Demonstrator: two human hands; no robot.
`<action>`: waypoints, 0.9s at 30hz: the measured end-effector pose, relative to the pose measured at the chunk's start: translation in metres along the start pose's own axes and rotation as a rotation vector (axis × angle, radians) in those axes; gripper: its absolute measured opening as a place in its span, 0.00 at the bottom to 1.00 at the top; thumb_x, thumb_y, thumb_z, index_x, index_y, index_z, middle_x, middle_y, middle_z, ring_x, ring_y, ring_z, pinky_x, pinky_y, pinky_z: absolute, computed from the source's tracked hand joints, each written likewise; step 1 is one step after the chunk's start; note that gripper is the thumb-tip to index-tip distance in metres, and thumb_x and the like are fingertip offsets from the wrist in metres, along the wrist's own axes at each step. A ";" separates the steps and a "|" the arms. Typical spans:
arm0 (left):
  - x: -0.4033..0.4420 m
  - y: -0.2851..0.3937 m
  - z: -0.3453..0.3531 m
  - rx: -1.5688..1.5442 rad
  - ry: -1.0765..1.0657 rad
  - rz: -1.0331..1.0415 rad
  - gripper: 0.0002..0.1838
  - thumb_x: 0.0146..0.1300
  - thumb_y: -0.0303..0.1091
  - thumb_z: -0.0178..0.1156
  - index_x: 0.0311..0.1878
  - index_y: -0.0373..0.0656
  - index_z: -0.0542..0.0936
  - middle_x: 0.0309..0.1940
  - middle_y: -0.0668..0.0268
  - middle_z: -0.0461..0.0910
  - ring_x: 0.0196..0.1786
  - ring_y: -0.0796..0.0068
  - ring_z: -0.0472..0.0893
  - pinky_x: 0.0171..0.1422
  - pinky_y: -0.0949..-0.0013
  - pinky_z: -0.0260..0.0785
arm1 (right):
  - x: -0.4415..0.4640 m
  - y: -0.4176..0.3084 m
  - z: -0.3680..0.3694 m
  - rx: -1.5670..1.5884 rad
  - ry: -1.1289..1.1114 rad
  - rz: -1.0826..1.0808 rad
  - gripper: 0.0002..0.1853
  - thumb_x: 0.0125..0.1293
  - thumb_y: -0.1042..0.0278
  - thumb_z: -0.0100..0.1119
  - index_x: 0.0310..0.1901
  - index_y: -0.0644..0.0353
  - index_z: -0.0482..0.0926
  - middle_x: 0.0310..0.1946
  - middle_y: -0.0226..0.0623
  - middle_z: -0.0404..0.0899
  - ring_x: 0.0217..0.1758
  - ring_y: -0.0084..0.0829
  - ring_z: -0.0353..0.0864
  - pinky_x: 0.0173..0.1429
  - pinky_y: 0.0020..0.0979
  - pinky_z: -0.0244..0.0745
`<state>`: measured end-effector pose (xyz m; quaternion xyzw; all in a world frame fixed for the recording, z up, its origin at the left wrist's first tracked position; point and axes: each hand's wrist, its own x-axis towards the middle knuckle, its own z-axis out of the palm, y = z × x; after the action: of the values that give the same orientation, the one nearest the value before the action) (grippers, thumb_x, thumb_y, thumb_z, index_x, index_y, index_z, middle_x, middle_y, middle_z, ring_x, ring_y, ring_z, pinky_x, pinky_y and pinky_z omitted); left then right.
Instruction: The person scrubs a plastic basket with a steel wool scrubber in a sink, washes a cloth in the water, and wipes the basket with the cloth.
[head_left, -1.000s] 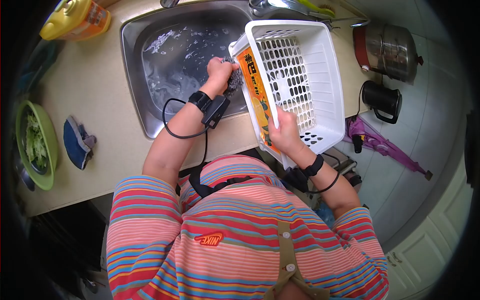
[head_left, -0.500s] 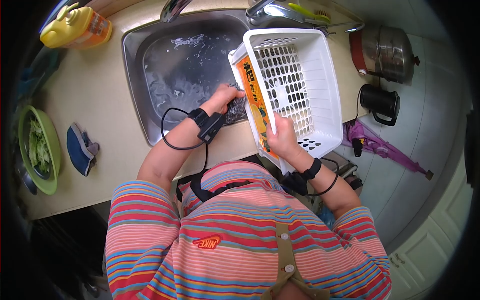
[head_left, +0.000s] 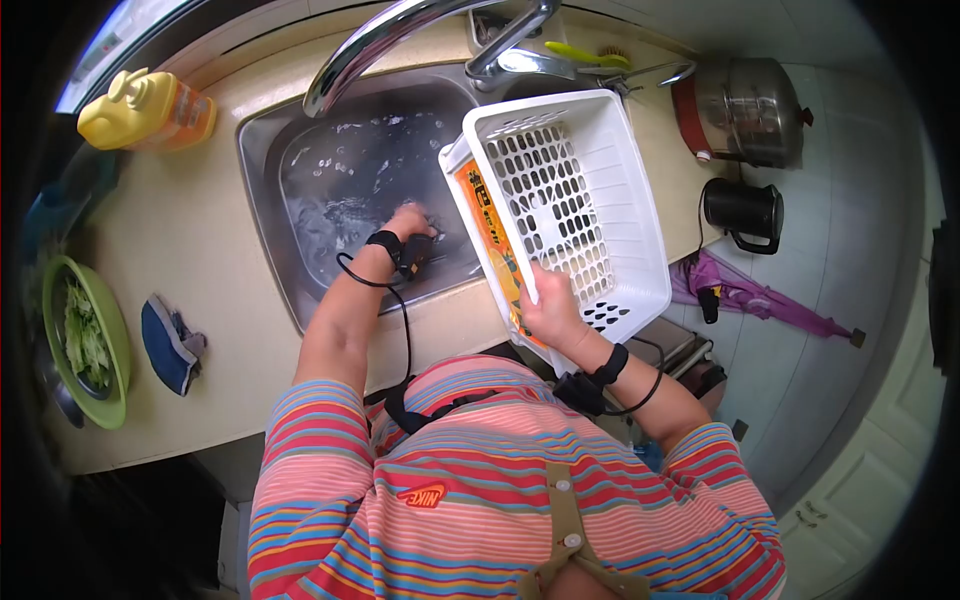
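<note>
A white plastic basket with an orange label on its side is tilted over the right part of the steel sink. My right hand grips its near rim, fingers wrapped round it. Down in the cloudy water of the sink is my left hand, left of the basket and apart from it. Its fingers are partly under water, and what they hold is hidden. A black device is strapped at each wrist.
A curved faucet arches over the sink. On the left are a yellow bottle, a green bowl of leaves and a blue cloth. A steel pot, black kettle and purple umbrella are on the right.
My left hand, which had a grey mesh scrubber against the basket's label side, has moved left and down into the water. My right hand keeps its grip. The view has shifted, showing more faucet.
</note>
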<state>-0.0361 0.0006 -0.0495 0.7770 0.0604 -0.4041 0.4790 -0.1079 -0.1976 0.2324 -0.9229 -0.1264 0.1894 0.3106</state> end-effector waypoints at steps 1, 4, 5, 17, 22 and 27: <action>0.007 0.002 0.002 0.278 0.012 -0.021 0.21 0.48 0.37 0.70 0.43 0.33 0.80 0.38 0.57 0.83 0.40 0.66 0.82 0.45 0.64 0.73 | 0.000 0.000 0.000 -0.002 0.010 0.000 0.15 0.50 0.79 0.50 0.42 0.69 0.75 0.20 0.57 0.74 0.25 0.54 0.77 0.31 0.45 0.72; 0.031 -0.031 0.000 -0.730 0.160 0.103 0.16 0.53 0.36 0.67 0.37 0.31 0.80 0.32 0.62 0.82 0.36 0.66 0.80 0.44 0.67 0.70 | 0.000 0.007 0.002 -0.027 0.003 0.004 0.17 0.49 0.79 0.51 0.43 0.66 0.75 0.21 0.55 0.75 0.26 0.55 0.77 0.32 0.46 0.73; 0.001 -0.003 -0.016 -1.163 0.107 0.083 0.12 0.58 0.30 0.63 0.42 0.33 0.78 0.35 0.66 0.80 0.40 0.70 0.79 0.48 0.69 0.68 | 0.000 -0.002 0.001 0.026 0.035 -0.013 0.11 0.51 0.81 0.50 0.38 0.65 0.76 0.18 0.53 0.71 0.23 0.51 0.76 0.26 0.40 0.69; -0.046 0.085 -0.053 -1.350 0.071 0.230 0.27 0.56 0.19 0.60 0.59 0.47 0.68 0.46 0.64 0.76 0.48 0.70 0.77 0.53 0.64 0.72 | 0.002 0.000 0.000 0.042 -0.001 -0.008 0.16 0.50 0.81 0.51 0.44 0.68 0.74 0.25 0.56 0.76 0.29 0.53 0.78 0.34 0.42 0.73; -0.049 0.096 -0.075 -1.136 -0.001 0.237 0.27 0.51 0.16 0.57 0.57 0.43 0.72 0.40 0.62 0.79 0.38 0.71 0.80 0.44 0.66 0.76 | 0.002 0.004 0.002 0.050 -0.007 -0.046 0.26 0.45 0.81 0.49 0.52 0.66 0.71 0.24 0.56 0.76 0.29 0.55 0.77 0.37 0.45 0.74; -0.034 0.083 -0.072 -0.907 0.108 0.303 0.24 0.48 0.20 0.59 0.52 0.34 0.74 0.35 0.64 0.80 0.33 0.74 0.80 0.38 0.70 0.74 | 0.002 -0.001 -0.001 0.026 -0.036 -0.010 0.24 0.45 0.81 0.50 0.50 0.67 0.72 0.24 0.56 0.76 0.30 0.55 0.77 0.38 0.46 0.74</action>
<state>0.0224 0.0232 0.0472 0.5095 0.1415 -0.2215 0.8194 -0.1060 -0.1963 0.2332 -0.9145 -0.1341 0.2059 0.3213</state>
